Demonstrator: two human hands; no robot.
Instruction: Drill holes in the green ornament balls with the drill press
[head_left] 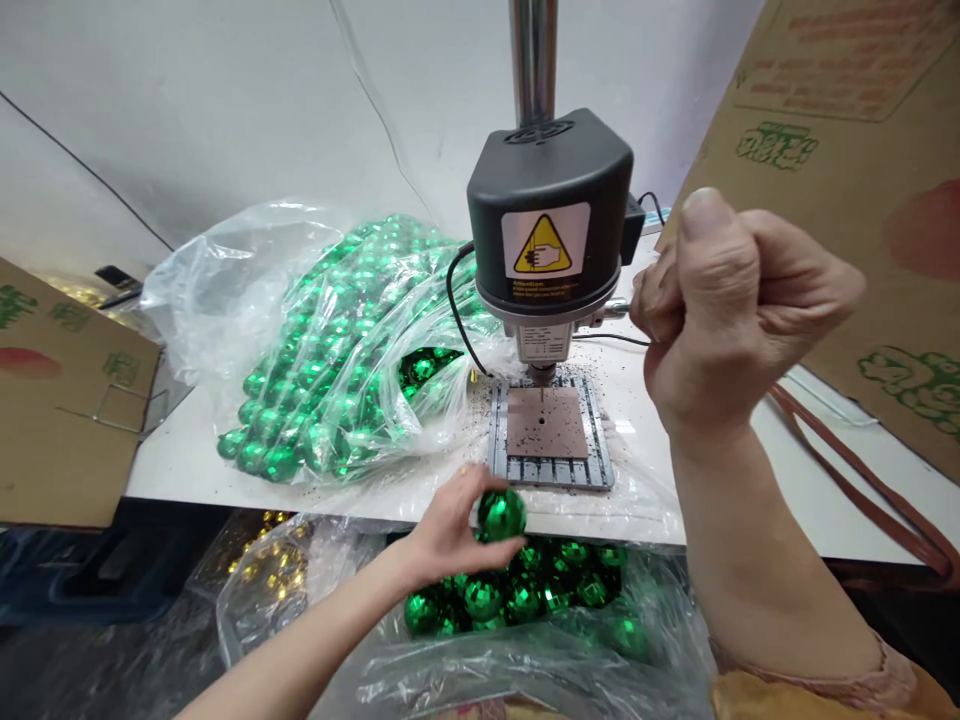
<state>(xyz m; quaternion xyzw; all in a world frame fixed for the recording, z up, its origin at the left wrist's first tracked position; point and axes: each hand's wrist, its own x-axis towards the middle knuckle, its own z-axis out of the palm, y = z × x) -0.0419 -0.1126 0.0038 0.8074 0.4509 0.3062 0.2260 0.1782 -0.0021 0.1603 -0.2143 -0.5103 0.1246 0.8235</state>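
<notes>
My left hand (454,525) pinches a shiny green mirror ball (501,514) between thumb and fingers, just in front of the table edge. Below it, several more green balls (525,595) lie in an open plastic bag (450,670). My right hand (712,310) is closed in a fist beside the drill press (551,220), at the metal lever (615,310) on its right side; the grip itself is mostly hidden by the fingers. Under the drill bit, a brown square pad (546,422) with a dark hole sits on a slotted metal base (600,470), strewn with dark shavings.
A large clear bag of green balls (337,340) lies on the white table (202,470) at left. Cardboard boxes stand at left (60,400) and right (847,200). A brown strap (862,480) rests at the right. Gold balls (274,560) sit in a bag below the table.
</notes>
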